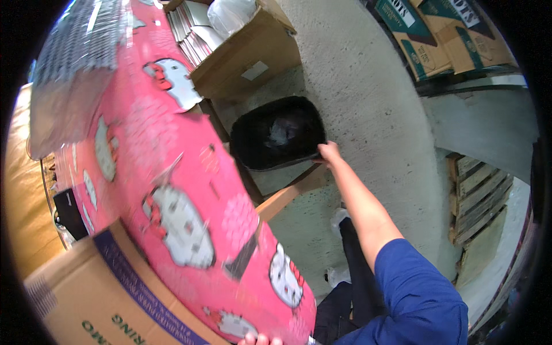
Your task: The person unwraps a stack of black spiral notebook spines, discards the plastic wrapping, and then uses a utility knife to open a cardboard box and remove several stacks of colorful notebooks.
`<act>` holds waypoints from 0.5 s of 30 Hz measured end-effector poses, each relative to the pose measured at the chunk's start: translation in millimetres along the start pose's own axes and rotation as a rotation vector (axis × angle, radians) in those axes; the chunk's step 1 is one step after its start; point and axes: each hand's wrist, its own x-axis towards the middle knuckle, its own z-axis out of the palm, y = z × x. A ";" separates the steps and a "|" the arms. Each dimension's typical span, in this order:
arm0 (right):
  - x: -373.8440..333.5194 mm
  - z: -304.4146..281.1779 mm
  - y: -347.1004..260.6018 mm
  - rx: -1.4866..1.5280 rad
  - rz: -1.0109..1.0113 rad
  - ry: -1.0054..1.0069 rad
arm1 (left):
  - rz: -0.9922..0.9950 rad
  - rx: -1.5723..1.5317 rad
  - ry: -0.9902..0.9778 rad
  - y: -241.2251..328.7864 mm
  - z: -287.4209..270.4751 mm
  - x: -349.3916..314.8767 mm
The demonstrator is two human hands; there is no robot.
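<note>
My right arm reaches forward, and my right hand [329,153] is closed on the near right rim of a black trash bin [247,152]. Inside the bin lies something dark, with a pale, shiny patch that I cannot make out. Only the fingertips of my left hand [260,340] show at the lower edge, lying on a pink table cover [230,190] with white cartoon cat heads. They hold nothing that I can see. The rest of that hand is out of the picture.
Beyond the bin, an open cardboard box [253,57] holds stacked papers and clear plastic. A closed carton [109,293] sits at the table's lower left, clear plastic packaging [75,75] at its far left. Cartons [443,40] and a wooden pallet [480,195] stand at the right.
</note>
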 end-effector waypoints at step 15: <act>-282.0 -292.8 102.0 -0.537 -0.367 0.763 | -0.533 -1.035 -0.286 12.6 -148.4 -146.8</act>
